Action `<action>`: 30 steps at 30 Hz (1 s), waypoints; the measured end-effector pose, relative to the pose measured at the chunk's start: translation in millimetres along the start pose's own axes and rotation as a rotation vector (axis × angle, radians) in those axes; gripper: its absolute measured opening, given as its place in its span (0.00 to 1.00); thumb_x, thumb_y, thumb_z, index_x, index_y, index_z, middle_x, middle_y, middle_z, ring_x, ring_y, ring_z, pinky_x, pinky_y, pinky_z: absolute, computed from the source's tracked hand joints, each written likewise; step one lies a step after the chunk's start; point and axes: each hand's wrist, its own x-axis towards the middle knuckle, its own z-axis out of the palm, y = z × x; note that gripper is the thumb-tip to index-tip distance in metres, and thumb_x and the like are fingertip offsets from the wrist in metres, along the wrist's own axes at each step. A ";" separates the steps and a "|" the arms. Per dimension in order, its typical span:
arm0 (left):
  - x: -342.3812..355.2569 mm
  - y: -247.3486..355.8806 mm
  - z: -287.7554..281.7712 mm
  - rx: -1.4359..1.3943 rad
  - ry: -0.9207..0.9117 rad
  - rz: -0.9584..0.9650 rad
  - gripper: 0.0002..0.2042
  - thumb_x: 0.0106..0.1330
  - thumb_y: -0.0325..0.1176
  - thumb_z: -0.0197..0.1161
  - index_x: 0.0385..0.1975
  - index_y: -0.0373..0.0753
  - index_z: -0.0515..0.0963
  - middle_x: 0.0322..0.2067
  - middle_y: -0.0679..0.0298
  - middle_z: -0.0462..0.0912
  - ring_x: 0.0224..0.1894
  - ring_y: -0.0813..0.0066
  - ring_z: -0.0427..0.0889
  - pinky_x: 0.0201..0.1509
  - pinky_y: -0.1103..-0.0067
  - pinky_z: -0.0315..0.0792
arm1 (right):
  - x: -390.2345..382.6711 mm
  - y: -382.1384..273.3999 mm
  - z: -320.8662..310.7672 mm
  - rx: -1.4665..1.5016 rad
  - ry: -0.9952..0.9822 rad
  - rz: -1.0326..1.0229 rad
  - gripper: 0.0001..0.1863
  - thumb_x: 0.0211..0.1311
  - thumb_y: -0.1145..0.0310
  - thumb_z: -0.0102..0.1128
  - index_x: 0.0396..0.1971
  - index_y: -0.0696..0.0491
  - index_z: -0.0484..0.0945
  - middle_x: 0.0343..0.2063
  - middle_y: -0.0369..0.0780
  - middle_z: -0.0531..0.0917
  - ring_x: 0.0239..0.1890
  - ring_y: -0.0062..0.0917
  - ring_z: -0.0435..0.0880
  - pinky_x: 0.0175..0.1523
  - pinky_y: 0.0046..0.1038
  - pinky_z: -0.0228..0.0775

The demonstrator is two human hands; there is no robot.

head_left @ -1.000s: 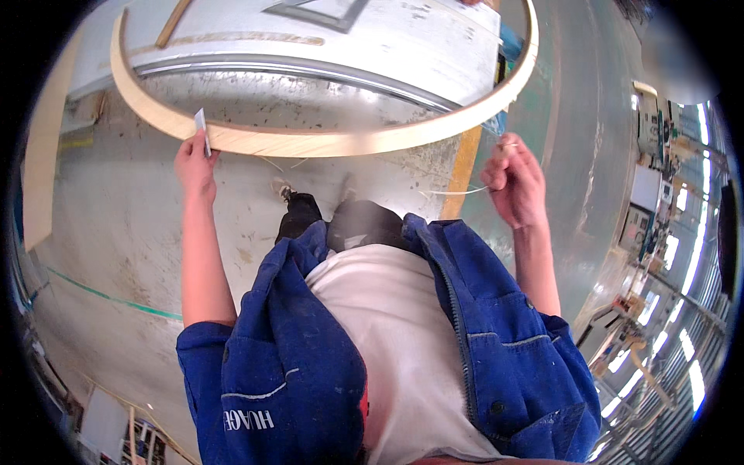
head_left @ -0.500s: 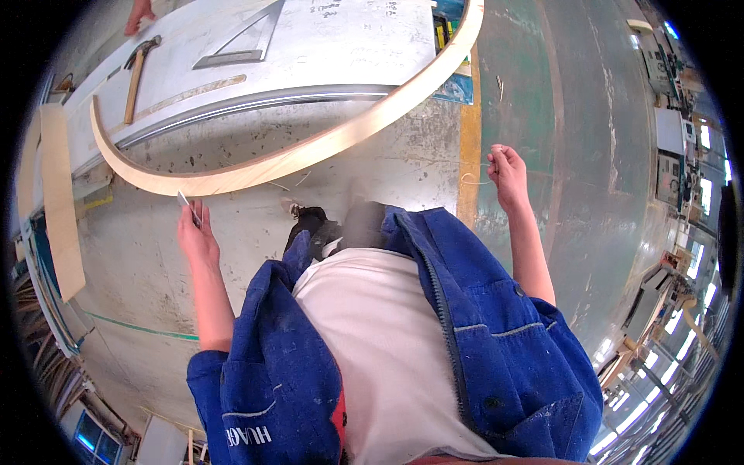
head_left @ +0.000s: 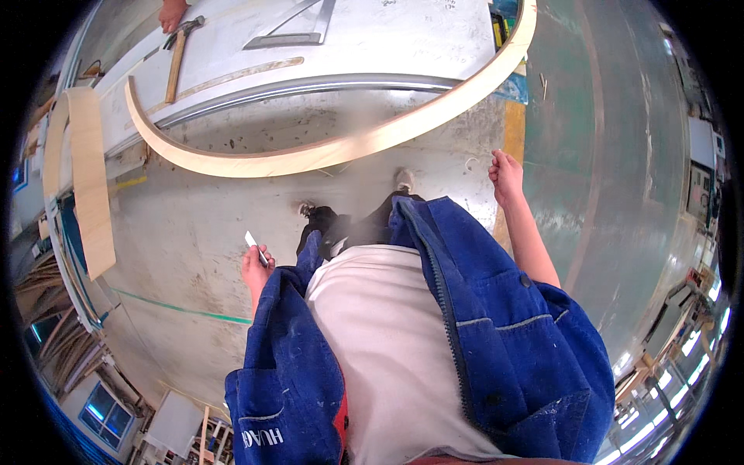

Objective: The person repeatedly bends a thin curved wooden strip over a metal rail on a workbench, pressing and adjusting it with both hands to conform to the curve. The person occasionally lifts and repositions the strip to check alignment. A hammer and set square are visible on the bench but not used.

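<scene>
My left hand [head_left: 257, 267] is low at my left side, closed around a flat blade [head_left: 251, 240] with a pale slanted tip. Out to the right, my right hand [head_left: 505, 177] is held up with its fingers curled together; whatever they may pinch is too small to make out. A thin pale curl [head_left: 470, 164], like a wood shaving, shows just left of that hand, and I cannot tell whether it touches the fingers. The long curved wooden piece [head_left: 310, 160] arcs across in front of me beside the white worktable [head_left: 372, 46], apart from both hands.
On the worktable lie a hammer [head_left: 177, 62], a metal triangular square [head_left: 298, 31] and a thin strip [head_left: 240, 77]. Another person's hand [head_left: 173, 14] is near the hammer. A flat wooden board [head_left: 89, 178] stands at the left. A yellow line [head_left: 513, 132] marks the floor.
My left hand has drawn back from the curved wooden piece toward my side, still holding the blade. The table and curved piece appear shifted to the right in view. My right hand stays curled.
</scene>
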 end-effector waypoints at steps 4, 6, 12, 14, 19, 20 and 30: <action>25.4 38.5 -6.1 -0.034 0.010 -0.008 0.07 0.76 0.36 0.62 0.41 0.39 0.76 0.35 0.61 0.85 0.26 0.78 0.76 0.27 0.81 0.72 | -15.1 44.1 25.1 -0.042 0.096 -0.024 0.09 0.70 0.64 0.62 0.33 0.53 0.77 0.24 0.32 0.77 0.22 0.16 0.75 0.26 0.20 0.64; 46.8 54.8 -18.8 -0.051 -0.046 -0.014 0.07 0.75 0.35 0.62 0.41 0.39 0.76 0.35 0.61 0.85 0.25 0.79 0.74 0.25 0.81 0.70 | -35.1 67.2 45.6 -0.062 0.126 -0.035 0.10 0.70 0.65 0.61 0.32 0.55 0.78 0.24 0.33 0.77 0.22 0.17 0.75 0.27 0.21 0.65; 96.2 110.2 -48.1 0.085 -0.371 -0.022 0.03 0.75 0.29 0.59 0.41 0.38 0.75 0.36 0.60 0.84 0.24 0.78 0.74 0.28 0.79 0.67 | -123.5 129.8 117.1 -0.097 0.233 0.038 0.09 0.68 0.67 0.62 0.31 0.56 0.80 0.23 0.35 0.78 0.23 0.20 0.79 0.28 0.22 0.69; 103.4 134.0 -45.2 0.097 -0.426 -0.008 0.02 0.75 0.28 0.59 0.41 0.39 0.75 0.36 0.60 0.84 0.24 0.79 0.74 0.28 0.80 0.68 | -139.9 144.9 139.8 -0.141 0.176 0.003 0.08 0.69 0.66 0.62 0.37 0.56 0.82 0.25 0.34 0.79 0.25 0.19 0.80 0.30 0.22 0.70; 123.4 176.8 -51.0 0.121 -0.532 0.043 0.02 0.75 0.26 0.60 0.43 0.38 0.75 0.36 0.62 0.83 0.26 0.79 0.75 0.30 0.79 0.69 | -169.3 184.2 177.0 -0.267 0.171 0.014 0.17 0.69 0.61 0.64 0.48 0.60 0.82 0.34 0.39 0.85 0.41 0.27 0.85 0.50 0.28 0.76; 127.1 185.1 -51.1 0.129 -0.548 0.065 0.03 0.74 0.26 0.60 0.43 0.38 0.75 0.35 0.63 0.82 0.27 0.79 0.75 0.31 0.79 0.70 | -170.3 195.0 187.5 -0.355 0.141 -0.034 0.20 0.69 0.60 0.64 0.51 0.60 0.82 0.38 0.41 0.86 0.46 0.29 0.85 0.56 0.30 0.75; 153.3 276.7 -7.0 0.502 -0.885 0.269 0.04 0.73 0.24 0.60 0.44 0.37 0.75 0.31 0.68 0.78 0.30 0.78 0.76 0.36 0.80 0.71 | -182.9 154.5 377.3 0.708 -0.196 -0.137 0.35 0.68 0.65 0.63 0.69 0.63 0.61 0.60 0.48 0.75 0.62 0.37 0.76 0.64 0.40 0.72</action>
